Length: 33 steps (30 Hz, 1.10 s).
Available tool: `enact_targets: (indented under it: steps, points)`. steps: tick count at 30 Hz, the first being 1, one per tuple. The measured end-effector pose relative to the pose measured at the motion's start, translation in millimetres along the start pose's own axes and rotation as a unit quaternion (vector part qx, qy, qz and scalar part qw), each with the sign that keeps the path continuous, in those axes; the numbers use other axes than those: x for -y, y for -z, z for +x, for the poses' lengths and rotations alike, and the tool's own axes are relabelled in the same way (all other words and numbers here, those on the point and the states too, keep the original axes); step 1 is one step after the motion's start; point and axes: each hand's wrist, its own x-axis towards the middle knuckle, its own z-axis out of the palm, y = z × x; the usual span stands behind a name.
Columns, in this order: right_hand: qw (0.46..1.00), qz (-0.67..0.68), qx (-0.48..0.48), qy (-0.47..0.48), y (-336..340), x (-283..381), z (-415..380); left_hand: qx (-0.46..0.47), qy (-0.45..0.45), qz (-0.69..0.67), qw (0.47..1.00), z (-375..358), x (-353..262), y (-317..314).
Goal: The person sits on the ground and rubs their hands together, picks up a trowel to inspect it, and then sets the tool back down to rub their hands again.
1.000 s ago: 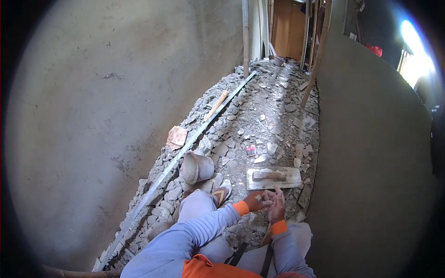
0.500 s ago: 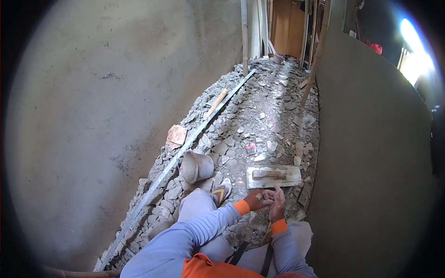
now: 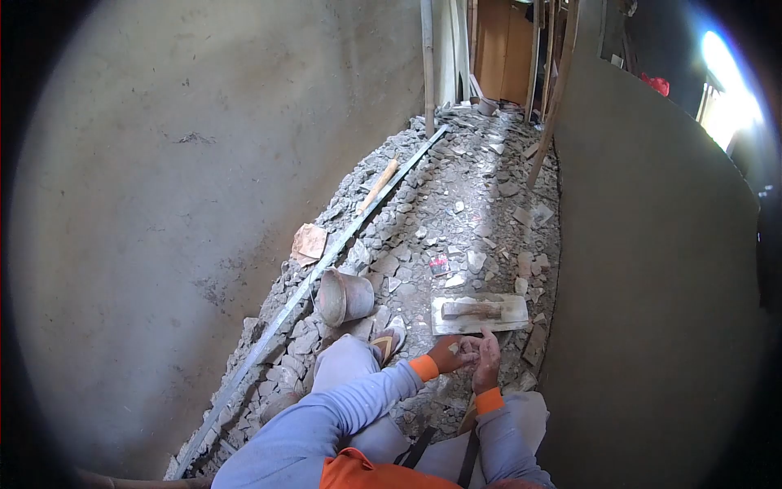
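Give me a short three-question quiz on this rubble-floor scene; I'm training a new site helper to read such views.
1. True or false: the plastering float lies on the rubble just beyond the two hands.
2. Which thing lies tipped on its side near the sandalled foot? A) the bucket B) a wheelbarrow C) a ladder
3. Fill in: the left hand and the right hand are held ____ in front of the knees.

Key
1. True: it lies flat, handle up, and neither hand touches it.
2. A: its open mouth faces sideways, beside the long metal straightedge.
3. Together: their fingers meet, and whether they pinch anything is too small to tell.
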Motion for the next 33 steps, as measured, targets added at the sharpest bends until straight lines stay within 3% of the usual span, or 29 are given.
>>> enact_targets:
  steps: [4, 9, 13, 22, 25, 28, 31, 33]
  points:
    - [0.999, -0.032, -0.003, 0.028, 6.2, -10.4, 2.7, -0.006, -0.004, -0.046, 0.999, 1.8, 14.3, -4.3]
    - [1.0, -0.023, 0.009, 0.004, 0.1, 3.3, -3.1, -0.028, -0.015, 0.005, 0.999, -0.9, -3.0, -1.3]
    - [0.997, -0.056, -0.02, 0.046, -0.6, -4.5, 0.4, -0.039, -0.03, 0.025, 0.998, -0.1, 7.0, -3.9]
    - [0.996, -0.061, -0.005, 0.064, 2.0, -4.2, 2.0, -0.034, -0.008, -0.005, 0.999, -2.2, -3.6, -2.7]
    - [0.997, -0.054, -0.015, 0.051, -1.2, -1.0, 0.3, -0.049, -0.039, 0.001, 0.998, 3.8, 30.4, -10.5]
    - [0.998, -0.034, -0.019, 0.058, -2.1, -3.2, 1.5, -0.049, -0.056, -0.011, 0.997, 0.8, 10.4, -6.5]
    - [0.997, -0.036, -0.016, 0.069, 2.2, -9.2, 3.1, -0.037, 0.01, 0.035, 0.999, -1.8, -11.3, -1.3]
    - [0.996, -0.053, -0.015, 0.075, 3.8, -10.6, 4.3, -0.053, -0.011, 0.016, 0.998, -0.9, -2.8, -4.4]
